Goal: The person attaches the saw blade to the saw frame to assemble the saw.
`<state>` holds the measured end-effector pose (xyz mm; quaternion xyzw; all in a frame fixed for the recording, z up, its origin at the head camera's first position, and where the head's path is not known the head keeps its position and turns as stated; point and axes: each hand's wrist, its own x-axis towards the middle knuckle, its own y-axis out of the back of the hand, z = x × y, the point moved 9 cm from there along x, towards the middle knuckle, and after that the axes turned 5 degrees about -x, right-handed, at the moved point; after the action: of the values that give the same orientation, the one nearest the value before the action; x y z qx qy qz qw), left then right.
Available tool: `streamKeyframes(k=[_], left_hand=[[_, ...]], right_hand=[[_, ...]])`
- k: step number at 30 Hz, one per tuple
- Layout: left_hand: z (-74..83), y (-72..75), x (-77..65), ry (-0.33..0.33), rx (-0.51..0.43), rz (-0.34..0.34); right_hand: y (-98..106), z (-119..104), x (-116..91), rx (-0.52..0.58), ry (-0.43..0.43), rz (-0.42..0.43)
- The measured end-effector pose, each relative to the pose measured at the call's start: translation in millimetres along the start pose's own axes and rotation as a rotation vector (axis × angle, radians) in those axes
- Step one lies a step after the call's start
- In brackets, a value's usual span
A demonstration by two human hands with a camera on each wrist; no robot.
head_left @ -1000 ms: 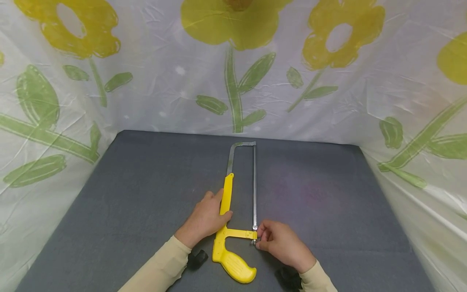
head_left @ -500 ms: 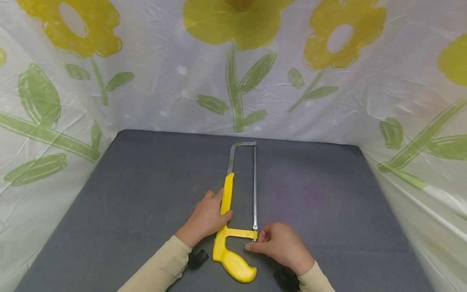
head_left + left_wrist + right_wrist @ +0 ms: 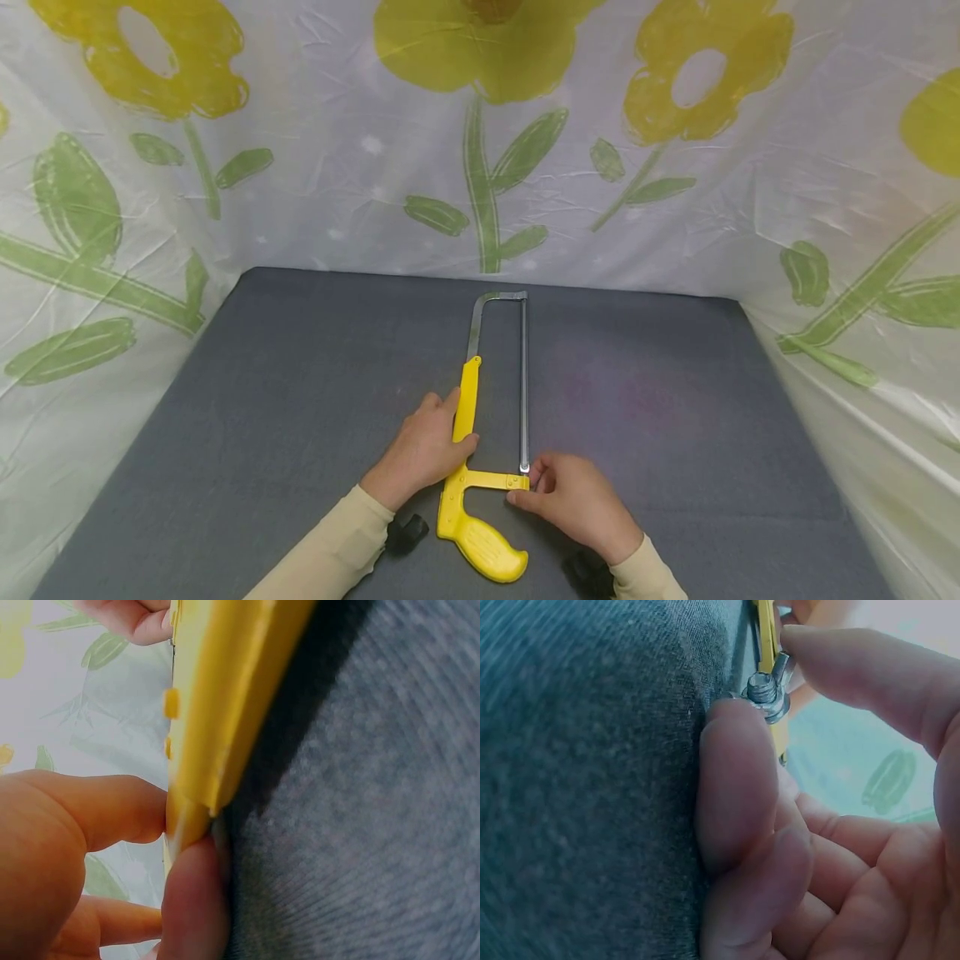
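Observation:
A hacksaw (image 3: 490, 546) with a yellow frame and handle lies flat on the grey cloth, its metal front bow pointing away from me. My left hand (image 3: 423, 442) grips the yellow frame, the thumb on one side and the fingers on the other, as the left wrist view also shows. At the near end of the blade (image 3: 524, 375), my right hand (image 3: 581, 504) has its thumb and a curled finger on the wings of a small metal wing nut (image 3: 772, 705). A threaded bolt end (image 3: 762, 686) sticks out through that nut. In the head view the fingers hide the nut.
Grey cloth (image 3: 322, 350) covers the table. A white sheet (image 3: 322, 167) printed with yellow flowers hangs behind it and along both sides. Dark wrist-worn pieces (image 3: 407, 533) show below both hands.
The right thumb and fingers have shifted slightly around the wing nut, the thumb reaching further left than a second ago. My left hand and the hacksaw have stayed in place.

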<state>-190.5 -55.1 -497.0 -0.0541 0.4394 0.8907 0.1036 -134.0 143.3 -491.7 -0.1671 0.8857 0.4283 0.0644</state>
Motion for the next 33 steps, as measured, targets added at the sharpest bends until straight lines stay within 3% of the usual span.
streamKeyframes(k=[33], left_hand=[[-1.0,-1.8,-0.3,0.002,0.003,-0.013]], right_hand=[[-4.1,6.3,1.0,0.121,0.034,-0.115]])
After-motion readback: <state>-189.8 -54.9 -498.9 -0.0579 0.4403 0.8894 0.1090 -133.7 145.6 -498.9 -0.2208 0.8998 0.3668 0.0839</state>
